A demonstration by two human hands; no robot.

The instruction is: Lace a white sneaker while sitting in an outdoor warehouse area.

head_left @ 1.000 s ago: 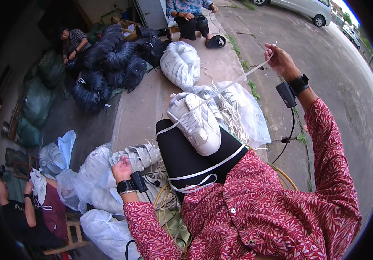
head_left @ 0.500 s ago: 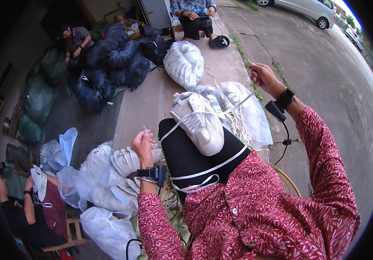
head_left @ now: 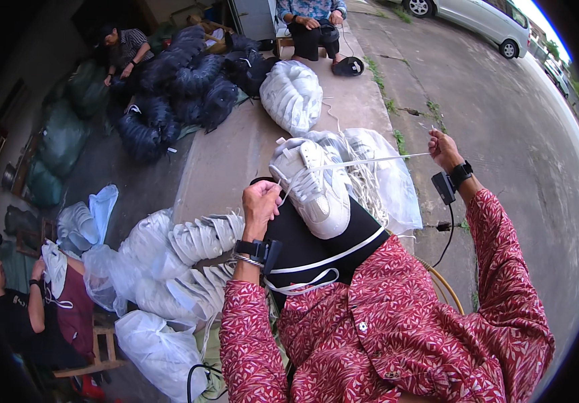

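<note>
A white sneaker (head_left: 326,213) rests on my lap over black cloth, its toe toward me. From its eyelets a flat white shoelace (head_left: 387,160) runs taut out to the right, and my right hand (head_left: 444,150) is closed on its end, raised over the pavement. Close to the shoe's left side, my left hand (head_left: 261,205) pinches another stretch of white lace beside the eyelets. A loose white cord (head_left: 316,281) loops over the black cloth below the toe.
Bagged white shoe parts (head_left: 292,98) and hanging white laces (head_left: 362,178) lie beyond the shoe. Stacked white uppers (head_left: 205,238) and a plastic bag (head_left: 158,352) sit at left, dark bundles (head_left: 188,84) behind. Several people work nearby; a silver van (head_left: 481,23) stands far right.
My right hand has moved outward and down to the right, drawing the lace straight. The left hand has come right and up to the shoe's side.
</note>
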